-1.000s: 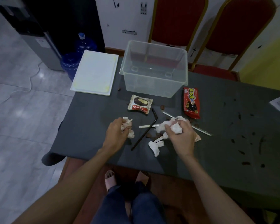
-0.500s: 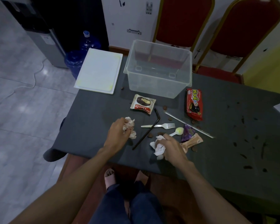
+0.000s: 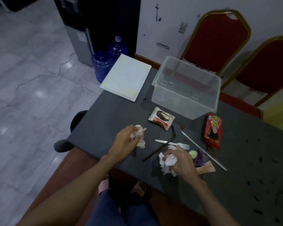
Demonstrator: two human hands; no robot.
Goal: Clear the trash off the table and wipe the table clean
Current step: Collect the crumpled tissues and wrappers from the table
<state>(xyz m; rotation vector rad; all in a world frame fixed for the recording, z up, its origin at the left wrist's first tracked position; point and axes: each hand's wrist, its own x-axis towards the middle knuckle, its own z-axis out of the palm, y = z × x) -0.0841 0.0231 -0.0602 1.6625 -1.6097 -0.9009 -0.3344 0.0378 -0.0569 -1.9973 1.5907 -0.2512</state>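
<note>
Crumpled white tissue [image 3: 140, 134], pinkish stains, bunched in L hand [image 3: 126, 141], fingers curled tight round it, over table [image 3: 104, 124] nr front-left edge. 2nd wad [image 3: 168, 162], white & creased, gripped by R hand [image 3: 181, 160], fingers curled round it, at table front. Just beside R hand: fork [image 3: 178, 144], black straw [image 3: 163, 144], purple wrapper [image 3: 200, 159]. Further back: Choco Pie wrapper [image 3: 162, 118], red packet [image 3: 212, 130], then clear bin [image 3: 186, 88], white tray [image 3: 126, 77] on its left.
</note>
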